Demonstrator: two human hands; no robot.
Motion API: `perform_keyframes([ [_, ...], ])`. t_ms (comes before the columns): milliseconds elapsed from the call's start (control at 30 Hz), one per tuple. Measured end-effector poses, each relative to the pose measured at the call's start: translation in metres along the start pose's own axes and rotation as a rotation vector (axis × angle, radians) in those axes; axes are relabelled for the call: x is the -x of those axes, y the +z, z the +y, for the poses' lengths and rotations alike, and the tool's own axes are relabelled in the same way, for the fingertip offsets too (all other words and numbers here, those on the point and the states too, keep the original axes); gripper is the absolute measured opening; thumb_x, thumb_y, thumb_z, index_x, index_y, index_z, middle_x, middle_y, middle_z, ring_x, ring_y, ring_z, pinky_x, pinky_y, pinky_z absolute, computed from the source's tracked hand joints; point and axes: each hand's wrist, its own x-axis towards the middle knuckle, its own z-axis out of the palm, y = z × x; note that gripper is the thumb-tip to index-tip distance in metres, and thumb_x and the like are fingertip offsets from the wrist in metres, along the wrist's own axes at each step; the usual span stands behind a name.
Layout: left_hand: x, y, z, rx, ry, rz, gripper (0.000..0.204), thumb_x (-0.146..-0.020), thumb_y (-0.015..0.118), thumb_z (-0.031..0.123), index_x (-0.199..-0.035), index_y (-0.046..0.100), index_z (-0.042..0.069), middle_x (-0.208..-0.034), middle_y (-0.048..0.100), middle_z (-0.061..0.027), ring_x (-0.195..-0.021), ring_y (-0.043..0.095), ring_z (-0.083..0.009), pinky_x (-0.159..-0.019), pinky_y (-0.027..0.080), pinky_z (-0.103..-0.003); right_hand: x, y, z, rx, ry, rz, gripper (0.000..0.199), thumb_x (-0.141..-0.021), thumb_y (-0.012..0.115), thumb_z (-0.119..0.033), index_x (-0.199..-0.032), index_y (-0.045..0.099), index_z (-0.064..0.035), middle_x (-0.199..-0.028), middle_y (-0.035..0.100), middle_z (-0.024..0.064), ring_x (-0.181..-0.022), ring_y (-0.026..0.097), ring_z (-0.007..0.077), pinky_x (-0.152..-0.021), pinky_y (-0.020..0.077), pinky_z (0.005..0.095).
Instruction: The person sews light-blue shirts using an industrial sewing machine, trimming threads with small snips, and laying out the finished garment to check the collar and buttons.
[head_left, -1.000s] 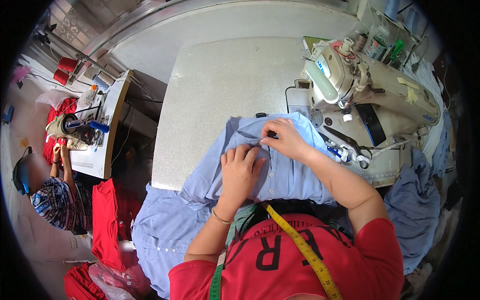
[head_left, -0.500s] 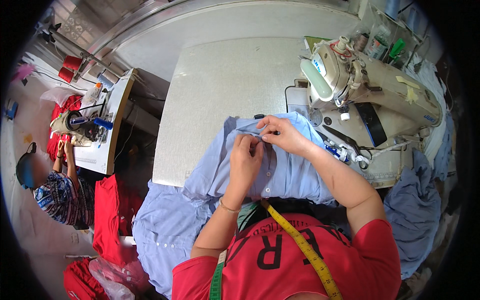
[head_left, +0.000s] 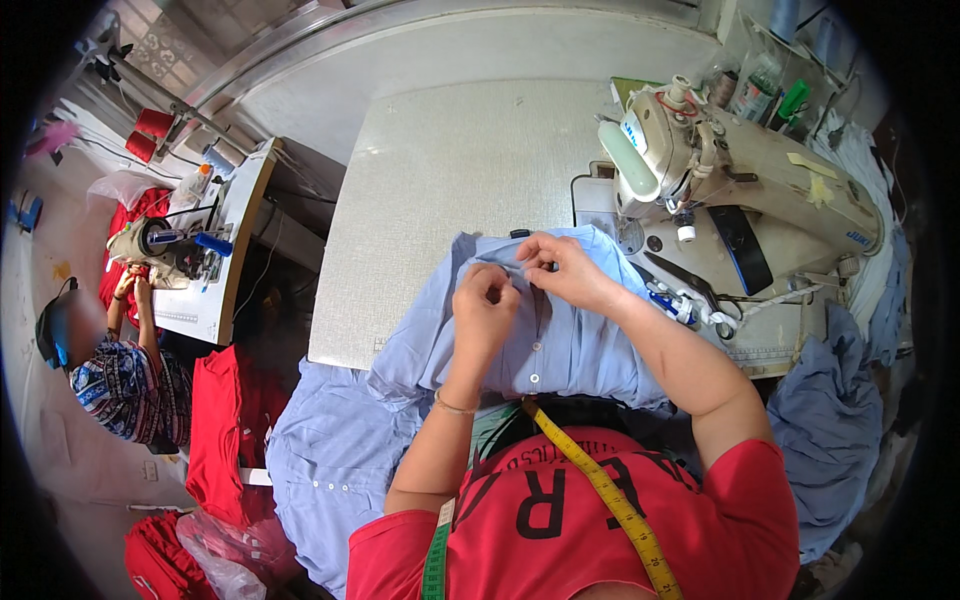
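Note:
A light blue button-up shirt (head_left: 595, 350) lies over the front of the sewing table and hangs toward my lap. White buttons (head_left: 536, 347) run down its front placket. My right hand (head_left: 568, 270) pinches at the upper part of the placket, thumb and forefinger together on the cloth. Just left of it, my left hand (head_left: 485, 308) is closed in a pinch over the shirt, fingers curled into a ring; what sits between those fingertips is too small to make out. A small black piece (head_left: 519, 233) rests at the shirt's far edge.
Right of the shirt stands a sewing machine (head_left: 740, 170), with black scissors (head_left: 690, 280) and a dark phone (head_left: 741, 248) by it. More blue garments (head_left: 825, 440) hang at right. At left, another person (head_left: 125, 390) works at a second machine (head_left: 150, 245) with red cloth.
My left hand has shifted slightly left and up, its fingers now a little apart from my right hand. My right hand stays nearly in place. The shirt has barely moved.

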Motion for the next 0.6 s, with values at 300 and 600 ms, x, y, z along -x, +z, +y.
perform_keyframes([
  [300, 0.004, -0.108, -0.038, -0.040, -0.023, 0.318, 0.004, -0.080, 0.058, -0.001, -0.084, 0.061, 0.000, -0.082, 0.059, -0.0029, -0.069, 0.054, -0.0080, -0.064, 0.045, -0.022, -0.004, 0.002, 0.010, -0.066, 0.010, 0.049, 0.013, -0.078, 0.060, -0.004, -0.091, 0.058, -0.0001, -0.073, 0.062, 0.0067, -0.068, 0.058, 0.0106, -0.063, 0.0451, 0.0253],
  [600, 0.029, -0.269, -0.147, -0.497, -0.273, 0.429, 0.010, -0.080, 0.063, 0.007, -0.080, 0.065, -0.003, -0.063, 0.057, 0.0010, -0.057, 0.049, -0.0059, -0.052, 0.040, -0.022, -0.003, 0.002, 0.004, 0.021, -0.003, 0.033, 0.013, -0.078, 0.059, -0.004, -0.090, 0.059, 0.0003, -0.073, 0.062, 0.0061, -0.068, 0.057, 0.0117, -0.063, 0.0457, 0.0260],
])
